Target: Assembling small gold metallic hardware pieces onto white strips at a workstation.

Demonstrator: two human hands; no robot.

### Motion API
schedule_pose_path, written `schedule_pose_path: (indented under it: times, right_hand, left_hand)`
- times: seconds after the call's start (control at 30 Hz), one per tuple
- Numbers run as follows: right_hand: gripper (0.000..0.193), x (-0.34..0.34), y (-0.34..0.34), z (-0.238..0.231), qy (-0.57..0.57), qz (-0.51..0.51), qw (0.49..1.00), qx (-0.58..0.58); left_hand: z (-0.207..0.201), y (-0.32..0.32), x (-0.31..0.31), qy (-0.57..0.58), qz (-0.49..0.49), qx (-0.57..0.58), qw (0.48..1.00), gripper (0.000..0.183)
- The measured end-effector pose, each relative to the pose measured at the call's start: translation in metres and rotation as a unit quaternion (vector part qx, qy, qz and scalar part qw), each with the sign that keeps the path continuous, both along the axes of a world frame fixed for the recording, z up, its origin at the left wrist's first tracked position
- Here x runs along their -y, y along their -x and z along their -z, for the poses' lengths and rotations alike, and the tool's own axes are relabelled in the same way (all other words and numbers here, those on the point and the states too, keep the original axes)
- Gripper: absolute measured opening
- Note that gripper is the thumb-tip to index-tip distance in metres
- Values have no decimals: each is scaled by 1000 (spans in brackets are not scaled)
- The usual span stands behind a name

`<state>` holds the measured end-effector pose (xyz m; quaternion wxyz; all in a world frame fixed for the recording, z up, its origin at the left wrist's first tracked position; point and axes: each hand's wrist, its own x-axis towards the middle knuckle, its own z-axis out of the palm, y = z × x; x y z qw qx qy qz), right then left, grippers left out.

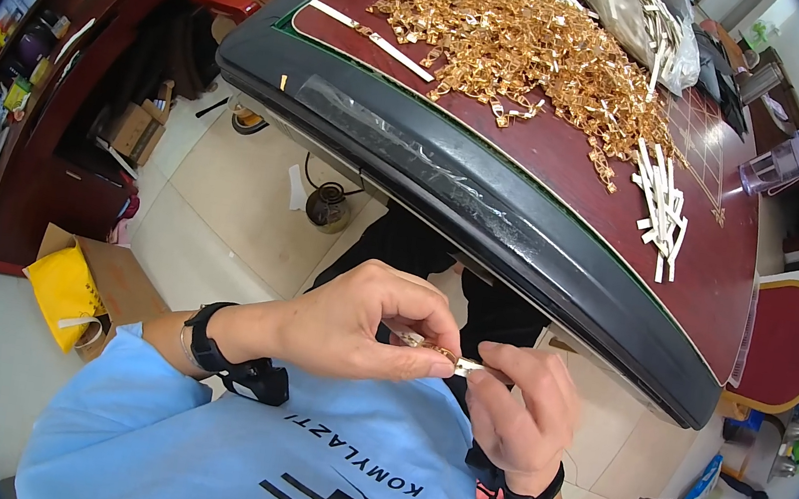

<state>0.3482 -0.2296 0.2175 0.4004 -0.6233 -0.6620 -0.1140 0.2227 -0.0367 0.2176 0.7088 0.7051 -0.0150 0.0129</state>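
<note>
In front of my chest, my left hand (364, 324) is closed in a pinch round a small gold clasp (447, 354), mostly covered by the fingers. A narrow white strip (467, 367) reaches from the clasp to my right hand (528, 408), whose thumb and fingers pinch its end. Another pale piece shows inside the curl of my left fingers. Both hands are off the table, near its padded edge. On the tabletop lies a large heap of gold clasps (537, 51). One white strip (400, 56) with a gold clasp at its middle lies to the heap's left.
The dark red table (569, 186) has a thick black padded rim (449, 180). Loose white strips (660, 208) lie at its right; a clear plastic bag (641, 24) holds more at the back. A red chair (782, 345) stands right; an open carton (117, 283) sits left on the floor.
</note>
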Motion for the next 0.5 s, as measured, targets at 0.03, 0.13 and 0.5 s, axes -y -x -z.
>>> schedule_pose_path:
  times: [0.03,0.13,0.5]
  right_hand:
    - [32,-1,2,0,-1,-1,1000,0]
    - [33,-3,9,0,10,-16,966,-258]
    - [18,5,8,3,125,-52,791,-596]
  left_hand:
    - [0,0,0,-1,-1,0,1000,17]
    - [0,-1,1,-12,-22,2,1000,14]
    - [-3,-3,5,-20,-25,-25,999,9]
